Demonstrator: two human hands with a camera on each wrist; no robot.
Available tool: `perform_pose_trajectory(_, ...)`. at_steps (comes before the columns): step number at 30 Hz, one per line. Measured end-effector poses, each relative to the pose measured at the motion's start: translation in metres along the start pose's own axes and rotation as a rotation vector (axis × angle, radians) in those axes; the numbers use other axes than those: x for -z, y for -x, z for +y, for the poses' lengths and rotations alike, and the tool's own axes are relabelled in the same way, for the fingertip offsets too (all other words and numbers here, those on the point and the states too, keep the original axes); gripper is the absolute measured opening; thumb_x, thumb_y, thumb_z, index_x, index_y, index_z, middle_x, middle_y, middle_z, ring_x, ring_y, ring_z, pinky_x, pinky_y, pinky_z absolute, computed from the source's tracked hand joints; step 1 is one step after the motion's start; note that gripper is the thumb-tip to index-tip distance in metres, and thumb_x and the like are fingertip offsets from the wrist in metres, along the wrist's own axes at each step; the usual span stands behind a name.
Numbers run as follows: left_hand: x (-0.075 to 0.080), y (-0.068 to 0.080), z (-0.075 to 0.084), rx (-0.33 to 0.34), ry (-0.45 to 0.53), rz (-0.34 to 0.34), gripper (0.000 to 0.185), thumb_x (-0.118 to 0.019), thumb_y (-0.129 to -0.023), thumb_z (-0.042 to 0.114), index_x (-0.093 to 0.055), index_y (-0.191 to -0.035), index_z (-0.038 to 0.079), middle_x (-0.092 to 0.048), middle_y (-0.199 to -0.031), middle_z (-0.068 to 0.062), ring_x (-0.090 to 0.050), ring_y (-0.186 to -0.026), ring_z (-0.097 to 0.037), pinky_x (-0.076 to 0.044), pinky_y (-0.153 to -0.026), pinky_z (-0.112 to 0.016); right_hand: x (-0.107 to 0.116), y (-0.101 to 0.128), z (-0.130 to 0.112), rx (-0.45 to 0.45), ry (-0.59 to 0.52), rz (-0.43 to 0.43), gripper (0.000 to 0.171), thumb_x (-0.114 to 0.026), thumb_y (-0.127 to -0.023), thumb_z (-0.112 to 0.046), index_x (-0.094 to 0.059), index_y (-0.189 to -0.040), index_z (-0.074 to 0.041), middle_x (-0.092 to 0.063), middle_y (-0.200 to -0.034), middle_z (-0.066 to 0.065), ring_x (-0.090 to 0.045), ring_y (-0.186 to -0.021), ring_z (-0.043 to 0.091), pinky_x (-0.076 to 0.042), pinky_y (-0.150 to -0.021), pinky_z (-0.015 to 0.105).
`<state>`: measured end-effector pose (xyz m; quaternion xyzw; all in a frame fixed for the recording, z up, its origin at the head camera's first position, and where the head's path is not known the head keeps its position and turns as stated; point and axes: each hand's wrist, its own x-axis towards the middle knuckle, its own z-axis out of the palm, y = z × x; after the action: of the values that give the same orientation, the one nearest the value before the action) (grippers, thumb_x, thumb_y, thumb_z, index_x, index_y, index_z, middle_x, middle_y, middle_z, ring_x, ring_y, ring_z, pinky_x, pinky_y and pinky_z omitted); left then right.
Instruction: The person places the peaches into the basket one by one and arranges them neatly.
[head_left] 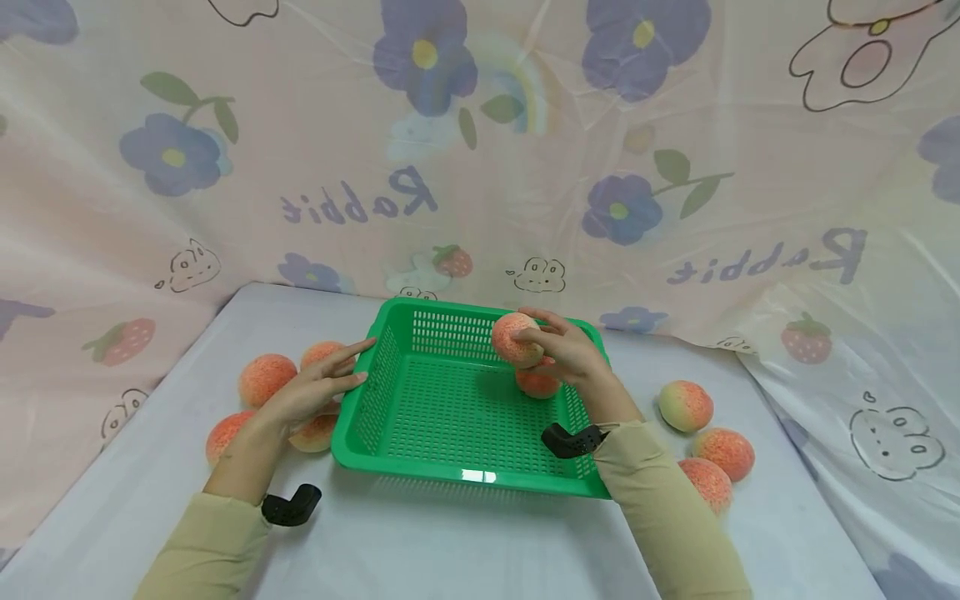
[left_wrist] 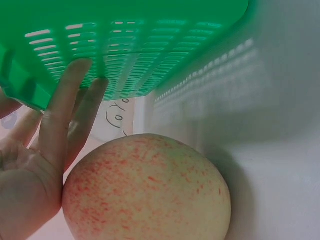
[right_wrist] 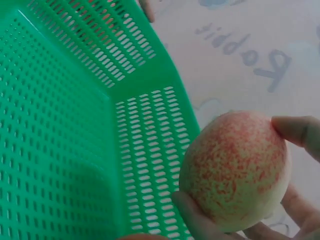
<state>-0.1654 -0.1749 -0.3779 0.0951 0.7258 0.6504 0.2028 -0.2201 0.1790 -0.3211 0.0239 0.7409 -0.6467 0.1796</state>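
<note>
My right hand (head_left: 564, 348) grips a pink-and-yellow peach (head_left: 514, 337) above the back right part of a green plastic basket (head_left: 472, 476). In the right wrist view, thumb and fingers press on opposite sides of that peach (right_wrist: 235, 170). Another peach (head_left: 537, 382) lies in the basket just below, partly hidden by the held one. My left hand (head_left: 311, 392) rests against the basket's left side with fingers extended. In the left wrist view its fingertips touch the perforated wall (left_wrist: 115, 55), and a peach (left_wrist: 150, 190) lies right beside the palm.
Left of the basket several peaches, such as one (head_left: 267, 379) at the back, lie around my left forearm. Three more, including a yellowish one (head_left: 686, 406), lie on the right by my sleeve. A patterned curtain (head_left: 495, 167) hangs behind the white table (head_left: 450, 542).
</note>
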Motion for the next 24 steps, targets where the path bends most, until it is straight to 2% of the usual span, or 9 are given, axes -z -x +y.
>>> perform_pose_trajectory(7, 0.0, 0.0, 0.001, 0.013, 0.009, 0.006, 0.064, -0.049, -0.101, 0.021, -0.014, -0.155, 0.019, -0.018, -0.156, -0.026, -0.062, -0.104, -0.018, -0.054, -0.085, -0.036, -0.022, -0.018, 0.007, -0.038, 0.071, 0.006, 0.059, -0.065, -0.091, -0.023, -0.042, -0.145, -0.023, -0.037, -0.148, 0.016, -0.049, -0.124, 0.04, -0.052, -0.09, 0.051)
perform_pose_trajectory(16, 0.0, 0.0, 0.0, 0.009, 0.009, 0.011, 0.064, -0.05, -0.101, 0.021, -0.016, -0.155, 0.018, -0.014, -0.157, -0.025, -0.061, -0.106, -0.018, -0.054, -0.086, -0.037, -0.044, -0.032, 0.013, -0.026, -0.006, -0.028, 0.059, -0.067, -0.09, -0.02, -0.044, -0.144, -0.018, -0.037, -0.148, 0.013, -0.042, -0.131, 0.037, -0.049, -0.092, 0.056)
perform_pose_trajectory(20, 0.0, 0.0, -0.001, 0.012, 0.012, 0.014, 0.064, -0.05, -0.101, 0.021, -0.017, -0.155, 0.018, -0.018, -0.156, -0.025, -0.062, -0.105, -0.019, -0.054, -0.086, -0.036, -0.054, -0.039, 0.015, -0.047, -0.012, -0.028, 0.057, -0.07, -0.088, -0.019, -0.048, -0.141, -0.019, -0.038, -0.147, 0.012, -0.042, -0.131, 0.036, -0.049, -0.091, 0.056)
perform_pose_trajectory(24, 0.0, -0.001, -0.002, 0.003, 0.019, 0.013, 0.063, -0.049, -0.101, 0.02, -0.017, -0.155, 0.018, -0.02, -0.156, -0.026, -0.063, -0.103, -0.018, -0.054, -0.085, -0.035, -0.064, -0.048, 0.018, -0.052, -0.009, -0.043, 0.055, -0.069, -0.088, -0.017, -0.049, -0.14, -0.017, -0.034, -0.149, 0.014, -0.037, -0.134, 0.038, -0.049, -0.09, 0.057)
